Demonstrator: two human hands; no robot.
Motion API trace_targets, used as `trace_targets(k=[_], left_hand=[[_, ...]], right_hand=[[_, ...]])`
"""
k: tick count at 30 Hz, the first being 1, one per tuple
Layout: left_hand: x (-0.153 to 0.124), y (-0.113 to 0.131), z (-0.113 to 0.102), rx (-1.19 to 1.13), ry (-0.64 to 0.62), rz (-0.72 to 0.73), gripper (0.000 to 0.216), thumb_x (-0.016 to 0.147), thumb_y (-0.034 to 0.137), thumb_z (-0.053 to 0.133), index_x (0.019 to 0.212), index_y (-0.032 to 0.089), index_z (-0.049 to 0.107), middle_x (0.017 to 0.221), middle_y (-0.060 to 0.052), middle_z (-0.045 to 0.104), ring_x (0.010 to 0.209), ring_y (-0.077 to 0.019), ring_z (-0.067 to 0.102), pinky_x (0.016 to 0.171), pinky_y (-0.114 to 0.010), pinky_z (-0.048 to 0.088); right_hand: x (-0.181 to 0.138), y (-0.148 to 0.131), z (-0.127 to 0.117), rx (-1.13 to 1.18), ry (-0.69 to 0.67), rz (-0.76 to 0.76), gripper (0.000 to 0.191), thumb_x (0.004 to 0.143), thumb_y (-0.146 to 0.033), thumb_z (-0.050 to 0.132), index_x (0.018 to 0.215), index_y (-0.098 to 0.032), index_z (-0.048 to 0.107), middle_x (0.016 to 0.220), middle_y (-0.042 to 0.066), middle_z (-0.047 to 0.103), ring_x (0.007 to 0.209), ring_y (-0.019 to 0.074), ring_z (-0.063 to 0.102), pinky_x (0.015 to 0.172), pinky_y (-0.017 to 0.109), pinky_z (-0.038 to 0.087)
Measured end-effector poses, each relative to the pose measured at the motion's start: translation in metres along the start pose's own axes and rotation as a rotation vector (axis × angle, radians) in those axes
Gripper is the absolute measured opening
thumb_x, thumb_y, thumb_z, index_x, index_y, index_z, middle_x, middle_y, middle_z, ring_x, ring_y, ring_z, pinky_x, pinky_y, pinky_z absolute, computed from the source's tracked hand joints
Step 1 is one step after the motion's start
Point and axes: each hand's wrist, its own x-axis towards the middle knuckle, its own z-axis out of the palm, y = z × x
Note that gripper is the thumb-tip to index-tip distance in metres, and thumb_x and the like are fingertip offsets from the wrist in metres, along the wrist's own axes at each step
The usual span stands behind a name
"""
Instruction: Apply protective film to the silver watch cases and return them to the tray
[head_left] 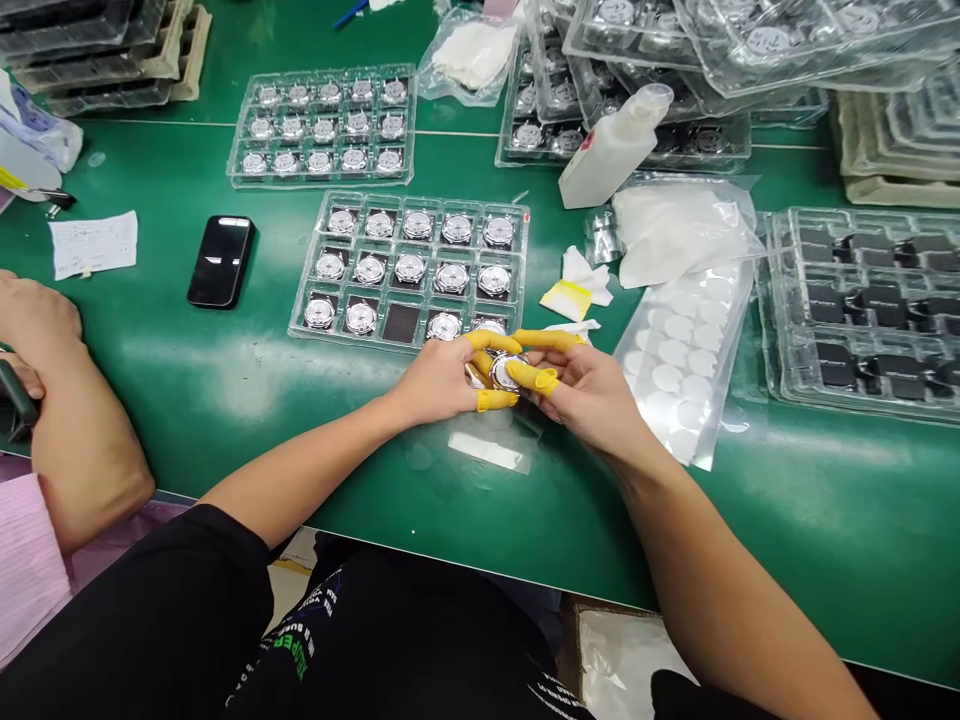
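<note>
Round polished metal case (501, 372), watch-like, held just above the green tabletop (187, 420), near its front edge and close to the lower right corner of a clear blister tray (306, 285). Part of the case hidden behind fingers. Handling estimate: stiff, fairly light, slick, polished surfaces easily marked; safest hold at the rim, away from the face. Left grip (435, 385) closed around the case from the left, yellow finger cots (495, 343) on its edge. Right grip (581, 395) closed from the right, pinching the case, thumb cot (534, 377) against it. No gap visible at either side.

Tray holding three rows of similar cases, one bottom-row cell bare (401, 322). Tray corner the nearest obstruction, almost touching the left grip's fingers. Just right of the right grip, sheet of white round pads (682, 360); beneath the hands, strip of clear film (480, 450). Farther back, white plastic bottle (615, 150). Left of tray, black phone (220, 261). Co-worker's forearm (82, 440) well apart, by the left edge
</note>
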Motion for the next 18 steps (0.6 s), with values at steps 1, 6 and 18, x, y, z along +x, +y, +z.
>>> trace_targets(k=[1,6,18], left_hand=[[0.000,0.000,0.000,-0.005,-0.005,-0.001,0.051,0.071,0.027,0.082,0.120,0.020,0.070,0.084,0.000,0.074,0.075,-0.0127,0.068,0.073,-0.026,0.054],[0.000,-0.001,0.000,-0.026,0.011,0.012,0.053,0.070,0.030,0.083,0.120,0.019,0.070,0.086,-0.001,0.075,0.079,-0.0133,0.068,0.075,-0.026,0.053],[-0.001,0.011,-0.002,-0.050,-0.071,-0.048,0.059,0.072,0.038,0.088,0.123,0.020,0.063,0.082,0.002,0.077,0.077,-0.0148,0.073,0.077,-0.030,0.058]], right_hand=[[0.001,0.001,-0.002,-0.015,-0.007,-0.014,0.059,0.057,-0.044,0.096,0.103,-0.019,0.071,0.081,-0.001,0.063,0.048,0.0064,0.052,0.033,0.019,0.038],[0.005,0.005,-0.009,-0.040,-0.054,-0.076,0.047,0.066,-0.040,0.090,0.103,-0.019,0.073,0.087,0.003,0.069,0.055,0.0122,0.063,0.047,0.029,0.057],[0.024,-0.033,0.011,0.012,0.302,-0.285,0.027,0.062,-0.032,0.090,0.084,-0.022,0.077,0.063,0.001,0.062,0.045,0.0120,0.054,0.041,0.029,0.042]])
